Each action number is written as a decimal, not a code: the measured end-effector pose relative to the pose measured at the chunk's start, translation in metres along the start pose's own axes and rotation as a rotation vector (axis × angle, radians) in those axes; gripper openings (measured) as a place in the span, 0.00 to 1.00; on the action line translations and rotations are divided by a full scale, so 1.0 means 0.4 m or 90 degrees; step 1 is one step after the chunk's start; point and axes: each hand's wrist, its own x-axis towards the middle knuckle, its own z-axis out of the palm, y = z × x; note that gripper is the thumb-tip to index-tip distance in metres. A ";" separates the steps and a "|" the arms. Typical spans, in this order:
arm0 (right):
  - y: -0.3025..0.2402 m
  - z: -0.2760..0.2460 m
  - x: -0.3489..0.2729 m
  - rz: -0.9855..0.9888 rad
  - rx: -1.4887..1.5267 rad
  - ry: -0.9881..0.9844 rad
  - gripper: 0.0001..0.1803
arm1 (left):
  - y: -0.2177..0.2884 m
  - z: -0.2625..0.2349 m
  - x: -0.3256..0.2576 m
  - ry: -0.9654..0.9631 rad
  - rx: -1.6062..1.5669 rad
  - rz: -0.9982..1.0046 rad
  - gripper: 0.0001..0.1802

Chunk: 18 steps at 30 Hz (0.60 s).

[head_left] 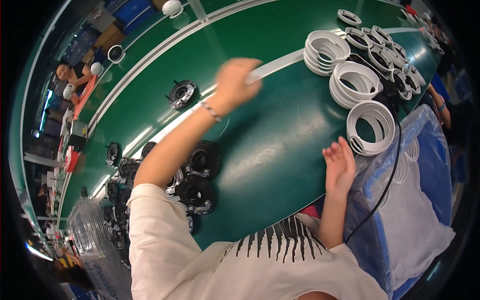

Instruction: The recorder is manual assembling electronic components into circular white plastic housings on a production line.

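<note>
White rings (374, 147): moulded plastic look, smooth, satin. Black units (186, 192): dark plastic, mostly matt, with shinier bits on top. Mat (280, 145): smooth, semi-gloss — soft glare plus fine scratches. Belt (265, 37) beyond: smooth, mild sheen. Rail (281, 63) between them: bright, metallic look. Tray stack (92, 240): clear thin plastic, very glossy. Liner (362, 205): blue film, crinkled, shiny. Sheet (412, 225) inside it: white, matt — foam or cloth, can't tell. Shirt (160, 225): soft matt cloth.

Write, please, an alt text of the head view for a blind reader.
A person's blurred left hand hovers over a green worktop, and the open right hand is beside stacked white rings. Round black parts lie at left; plastic sheeting is at right.
</note>
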 end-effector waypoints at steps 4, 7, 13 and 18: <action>-0.056 0.047 -0.183 -0.011 -0.252 -0.202 0.14 | -0.326 -0.079 -0.157 -0.231 0.326 -0.297 0.29; -0.224 0.075 -0.242 0.079 -0.515 -0.611 0.23 | -0.387 -0.098 -0.238 -0.275 0.185 -0.277 0.26; -0.546 -0.003 -0.339 -0.105 -0.396 -0.545 0.31 | -0.348 -0.209 -0.319 -0.402 0.091 -0.177 0.11; -0.732 -0.063 -0.225 -0.200 -0.771 -0.132 0.17 | -0.217 -0.260 -0.352 -0.499 0.041 -0.290 0.12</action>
